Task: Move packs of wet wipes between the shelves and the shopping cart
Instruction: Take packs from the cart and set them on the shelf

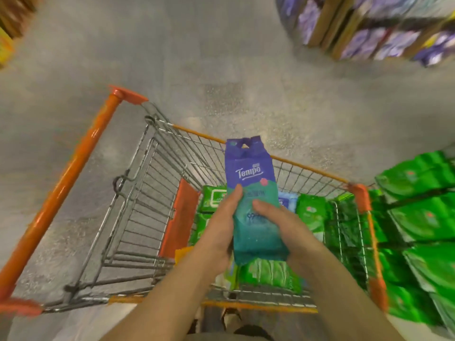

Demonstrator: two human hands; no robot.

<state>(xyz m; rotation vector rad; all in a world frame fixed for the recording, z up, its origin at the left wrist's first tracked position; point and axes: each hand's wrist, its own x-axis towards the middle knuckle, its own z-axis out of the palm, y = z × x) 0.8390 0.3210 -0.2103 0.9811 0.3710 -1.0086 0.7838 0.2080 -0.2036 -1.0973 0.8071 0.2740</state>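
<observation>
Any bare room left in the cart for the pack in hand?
Both hands, left and right, hold the purple pack above the cart. Its basket floor is crowded with green packs and a blue pack. The folding seat section, between the orange handle and orange flap, is bare.
</observation>
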